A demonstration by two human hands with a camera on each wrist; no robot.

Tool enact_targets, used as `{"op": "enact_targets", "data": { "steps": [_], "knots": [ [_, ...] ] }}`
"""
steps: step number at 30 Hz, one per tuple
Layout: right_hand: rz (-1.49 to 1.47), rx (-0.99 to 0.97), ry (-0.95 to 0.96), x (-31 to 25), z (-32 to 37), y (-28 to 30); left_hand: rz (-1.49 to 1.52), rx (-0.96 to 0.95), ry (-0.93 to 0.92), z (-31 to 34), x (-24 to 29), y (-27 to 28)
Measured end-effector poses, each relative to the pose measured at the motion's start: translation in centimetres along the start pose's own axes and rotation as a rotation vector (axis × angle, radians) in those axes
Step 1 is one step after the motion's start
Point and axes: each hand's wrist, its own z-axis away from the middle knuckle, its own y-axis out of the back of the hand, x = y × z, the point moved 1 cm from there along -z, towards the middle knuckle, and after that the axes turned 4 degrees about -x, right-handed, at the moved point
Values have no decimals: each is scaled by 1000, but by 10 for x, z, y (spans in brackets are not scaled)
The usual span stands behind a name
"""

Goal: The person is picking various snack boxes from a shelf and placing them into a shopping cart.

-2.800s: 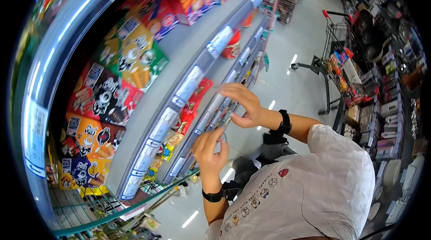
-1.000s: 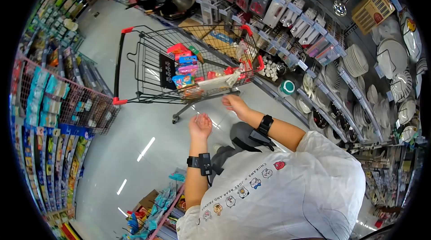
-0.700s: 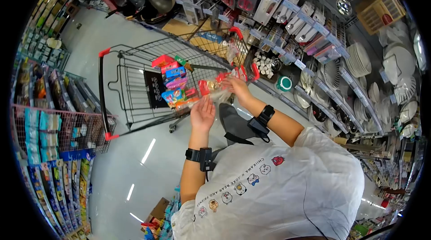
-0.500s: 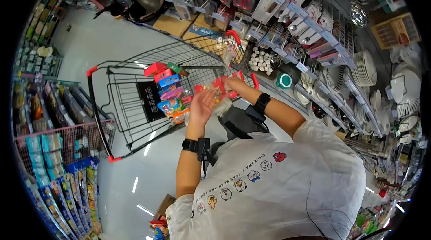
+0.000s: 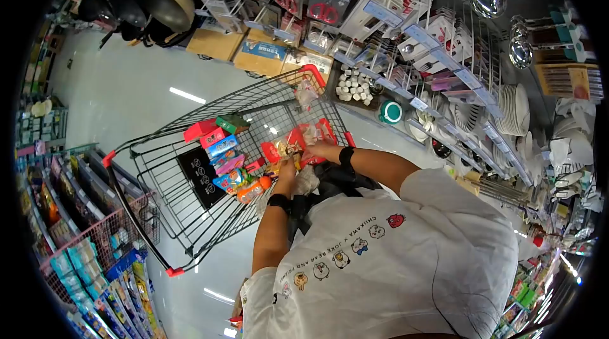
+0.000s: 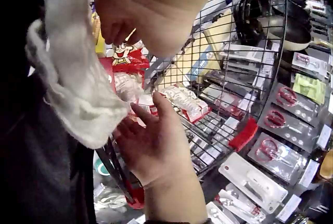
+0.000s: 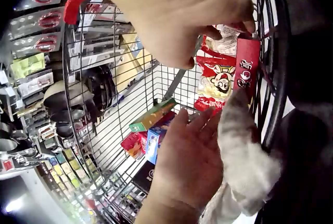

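Note:
Both hands reach down over the near side of the cart (image 5: 209, 193) onto snack bags. My left hand (image 5: 288, 171) is at a red-and-gold snack bag (image 5: 277, 149) printed with a cartoon child; in the right wrist view its fingers (image 7: 203, 122) extend up to the bag's edge. My right hand (image 5: 319, 148) overlaps a red-and-white packet (image 5: 315, 132). In the left wrist view that hand's palm shows, with thumb and fingers (image 6: 143, 113) extended beside the packet. A pale, fuzzy cloth (image 6: 83, 99) hangs along the cart side, close to both hands.
Several snack boxes and bags, among them a blue box (image 5: 222, 145) and an orange bottle-like item (image 5: 254, 190), lie left of the hands. Beyond the cart runs a shelf with pans (image 5: 166, 6), scissors (image 5: 323, 12) and plates (image 5: 514, 110). A pink wire rack (image 5: 95, 237) stands left.
The view has turned from a shelf of snack boxes to the cart. My hands, earlier raised with palms showing, have lowered to the snack bags. The cart appears nearer.

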Motion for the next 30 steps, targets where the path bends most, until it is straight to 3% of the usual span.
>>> {"op": "enact_targets", "data": {
  "steps": [1, 3, 5, 8, 10, 13, 17, 20, 23, 25, 27, 28, 29, 30],
  "knots": [
    [40, 20, -36, -19, 18, -8, -292, 2, -146, 4, 11, 3],
    [121, 51, -109, -55, 52, -24, 247, -140, 170, 14, 45, 28],
    [106, 14, -63, -57, 55, -23, 601, -189, 308, 18, 48, 26],
    [82, -2, 5, -59, 61, -18, 608, -276, 548, 25, 61, 24],
    [44, 16, -1, -60, 66, -20, 634, -350, 596, 34, 78, 31],
    [642, 103, 19, -33, 39, -8, 656, -393, 637, 45, 111, 50],
    [231, 18, 63, -12, 32, -3, 811, -427, 681, 55, 146, 64],
    [68, 43, -9, -6, 20, -4, 709, -358, 653, 62, 169, 78],
    [55, 176, -153, -17, 17, -9, 727, -309, 402, 30, 113, 47],
    [119, 281, -238, -35, 19, -17, 675, -225, 282, 26, 116, 50],
    [91, 241, -89, -78, 51, -32, 593, -137, 235, 27, 121, 58],
    [94, 143, -153, -85, 42, -30, 535, -95, 246, 31, 130, 67],
    [115, 212, -257, -84, 50, -22, 478, -54, 257, 35, 140, 75],
    [187, 111, -138, -80, 51, -13, 427, 0, 250, 39, 151, 81]
  ]
}}
